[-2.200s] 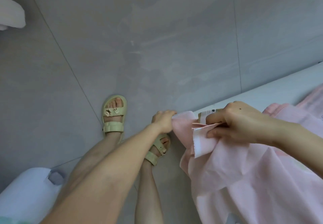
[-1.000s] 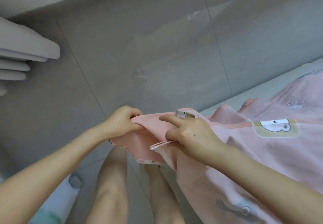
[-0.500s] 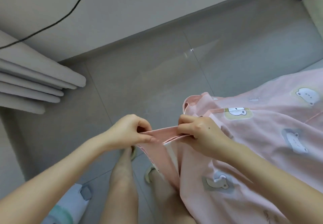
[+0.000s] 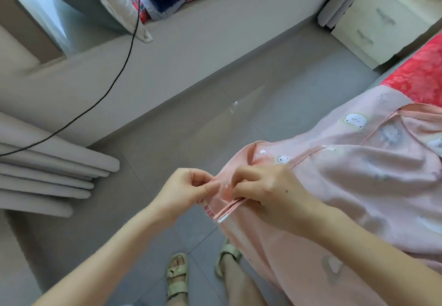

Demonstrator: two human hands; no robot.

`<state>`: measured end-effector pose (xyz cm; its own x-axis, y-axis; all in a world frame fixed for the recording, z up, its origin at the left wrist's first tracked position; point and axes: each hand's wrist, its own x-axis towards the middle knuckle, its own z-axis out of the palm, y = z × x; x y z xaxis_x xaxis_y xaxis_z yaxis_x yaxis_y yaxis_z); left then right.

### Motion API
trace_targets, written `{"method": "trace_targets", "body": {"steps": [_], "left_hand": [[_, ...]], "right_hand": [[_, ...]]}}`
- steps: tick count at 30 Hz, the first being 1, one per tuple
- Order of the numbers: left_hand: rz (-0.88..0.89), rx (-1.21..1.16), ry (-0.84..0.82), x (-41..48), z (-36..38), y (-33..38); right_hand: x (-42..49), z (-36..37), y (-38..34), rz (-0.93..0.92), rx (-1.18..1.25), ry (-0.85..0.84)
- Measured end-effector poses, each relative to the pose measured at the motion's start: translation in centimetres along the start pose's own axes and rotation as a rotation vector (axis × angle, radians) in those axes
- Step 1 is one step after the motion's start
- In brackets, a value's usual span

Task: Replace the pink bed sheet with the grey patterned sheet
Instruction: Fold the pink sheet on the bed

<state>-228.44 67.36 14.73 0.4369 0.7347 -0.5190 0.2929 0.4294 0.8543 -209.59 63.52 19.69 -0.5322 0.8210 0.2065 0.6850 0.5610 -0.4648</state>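
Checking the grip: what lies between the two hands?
In the head view, a short fold of the pink sheet, pinched by the left hand and the right hand, spans the gap.

The pink bed sheet (image 4: 346, 186), pale and printed with small white cartoon bears, lies rumpled on the right. Its hemmed corner is bunched at centre, pinched between the left hand (image 4: 189, 191) and the right hand (image 4: 270, 191). A long fold hangs down at the near side.

Soft, faintly shiny pink cloth sheet (image 4: 334, 186); glossy grey floor tiles (image 4: 239, 114); matt plastic sandals (image 4: 178, 274)
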Motion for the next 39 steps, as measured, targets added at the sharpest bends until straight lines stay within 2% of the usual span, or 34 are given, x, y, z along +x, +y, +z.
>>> {"method": "trace_targets", "body": {"steps": [5,9,14,16,20,22,23,25,28,29,32,34,36,39], "left_hand": [[0.144,0.161,-0.122,-4.1,-2.5,5.7],[0.255,0.346,-0.203,-6.5,-1.5,9.1],[0.286,0.383,-0.210,-8.5,0.2,11.0],[0.252,0.358,-0.271,-9.0,1.1,11.4],[0.316,0.608,-0.290,-9.0,2.5,11.1],[0.349,0.638,-0.257,-9.0,3.2,11.0],[0.338,0.613,-0.246,-9.0,3.7,11.0],[0.265,0.462,-0.248,-9.1,4.7,11.3],[0.195,0.300,-0.269,-10.4,7.0,12.3],[0.189,0.289,-0.281,-10.9,7.9,12.7],[0.191,0.231,-0.361,-12.9,10.5,14.3],[0.175,0.171,-0.423,-13.9,12.3,15.9],[0.151,0.128,-0.509,-15.2,14.1,17.6],[0.117,0.087,-0.621,-16.9,16.6,19.8]], "right_hand": [[1.5,-2.9,-4.7,-0.031,-0.067,-0.021],[2.0,-4.9,-6.9,0.113,-0.126,0.043],[0.5,-6.5,-7.9,0.379,-0.103,0.054],[-0.2,-7.0,-8.4,0.451,-0.107,0.034],[-1.6,-7.3,-8.9,0.564,-0.134,-0.013],[-2.4,-7.5,-9.2,0.602,-0.113,-0.002],[-3.1,-7.4,-9.2,0.596,-0.150,0.022],[-5.0,-6.8,-10.2,0.593,-0.277,0.173],[-8.6,-6.9,-14.2,0.731,-0.265,0.586],[-9.6,-7.0,-15.6,0.773,-0.211,0.653],[-11.2,-6.8,-17.8,0.861,-0.040,0.530],[-12.2,-6.5,-17.6,0.909,-0.124,0.469],[-13.1,-6.8,-17.4,0.981,-0.248,0.566],[-14.6,-8.9,-18.3,1.014,-0.654,0.803]]}}
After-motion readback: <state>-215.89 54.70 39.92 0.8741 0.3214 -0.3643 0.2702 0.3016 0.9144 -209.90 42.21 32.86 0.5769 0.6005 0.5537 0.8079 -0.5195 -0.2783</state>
